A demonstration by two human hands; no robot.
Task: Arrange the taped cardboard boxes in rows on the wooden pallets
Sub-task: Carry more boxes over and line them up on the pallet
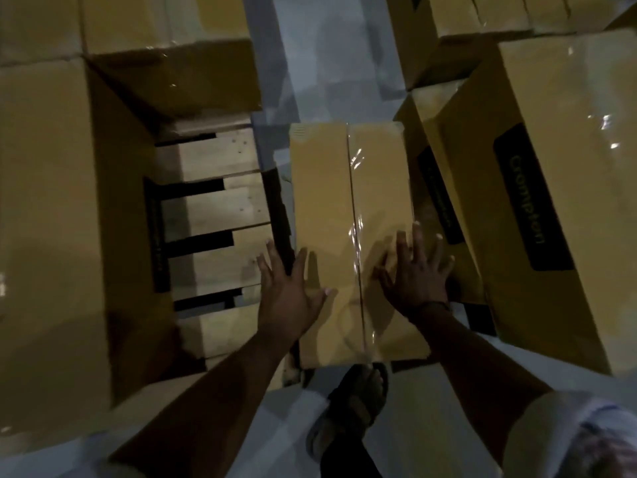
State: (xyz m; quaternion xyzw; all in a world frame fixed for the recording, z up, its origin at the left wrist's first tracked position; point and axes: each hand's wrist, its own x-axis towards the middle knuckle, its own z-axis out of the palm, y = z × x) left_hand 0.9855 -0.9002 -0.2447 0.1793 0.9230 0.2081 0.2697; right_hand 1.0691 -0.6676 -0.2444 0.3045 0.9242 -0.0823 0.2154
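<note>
Progress: stacked boxes [51,201] line the pallet [220,208] on its left and far sides; bare slats still need filling | Now: taped box [348,215] sits at the pallet's right edge, left hand [287,291] and right hand [417,274] flat on it, fingers spread, gripping nothing | Room: dim, pale floor [310,63], leaning boxes [551,167] at right.
</note>
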